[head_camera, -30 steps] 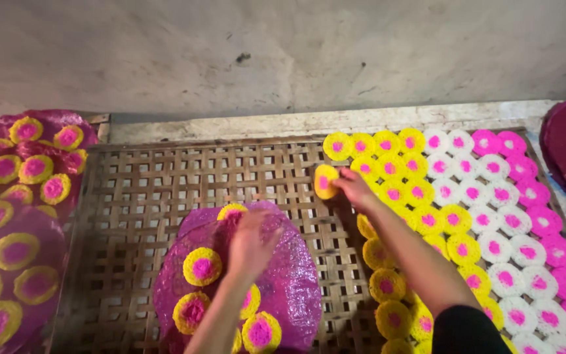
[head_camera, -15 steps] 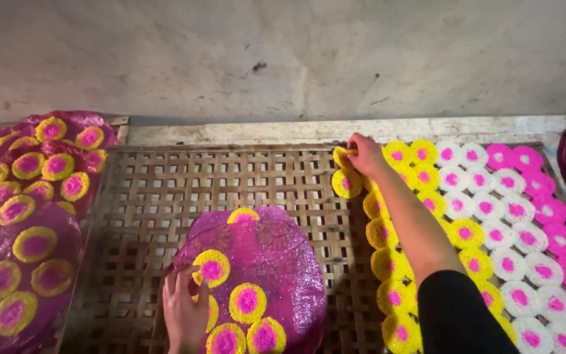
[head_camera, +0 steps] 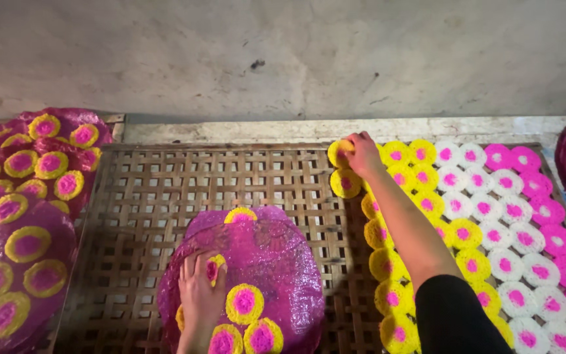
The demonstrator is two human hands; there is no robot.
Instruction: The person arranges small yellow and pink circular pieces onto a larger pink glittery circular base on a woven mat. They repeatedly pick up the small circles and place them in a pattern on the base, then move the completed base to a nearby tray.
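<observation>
Right hand stretches to the far edge of the woven bamboo rack, fingers closed on a yellow cracker disc with a pink centre, at the head of the yellow row. White discs and pink discs fill the rack's right side. Left hand lies open, fingers spread, on the pink round sheet at the near edge, covering another yellow disc. More loaded sheets overlap the left edge.
</observation>
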